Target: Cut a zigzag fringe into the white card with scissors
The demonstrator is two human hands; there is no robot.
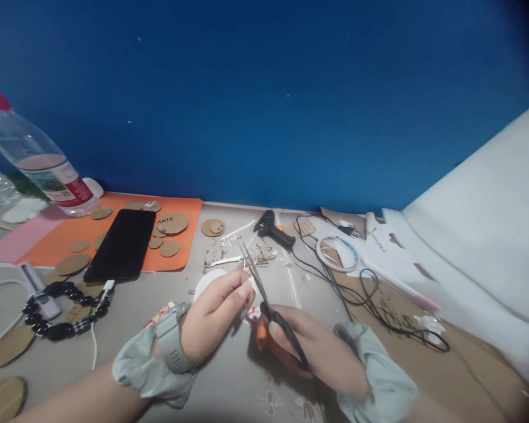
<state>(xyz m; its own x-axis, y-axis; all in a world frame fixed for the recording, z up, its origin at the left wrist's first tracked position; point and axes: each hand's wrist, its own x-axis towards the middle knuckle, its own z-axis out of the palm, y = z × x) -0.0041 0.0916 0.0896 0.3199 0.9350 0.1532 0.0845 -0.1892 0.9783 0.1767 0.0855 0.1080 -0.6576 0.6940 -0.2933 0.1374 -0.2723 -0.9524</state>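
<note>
My right hand (pixel 306 338) grips a pair of scissors (pixel 264 294) with black and orange handles, the blades pointing up and away from me. My left hand (pixel 220 314) is closed in a pinch beside the blades. A small white piece (pixel 252 286) shows at its fingertips; its kind is unclear. Partly hidden behind the left hand lies a flat white round piece (pixel 208 281). Past the blades, brown and white scraps (pixel 267 256) are scattered on the table. A bit of red and white packaging (pixel 254 314) shows between the hands.
A black glue gun (pixel 274 230) with a trailing cord lies behind the scraps. To the left are a black phone (pixel 122 245), cardboard discs (pixel 173 223) on orange paper (pixel 194 220), a bead bracelet (pixel 59 333) and a bottle (pixel 48 164). A tape ring (pixel 320 252) sits right, before a blue wall.
</note>
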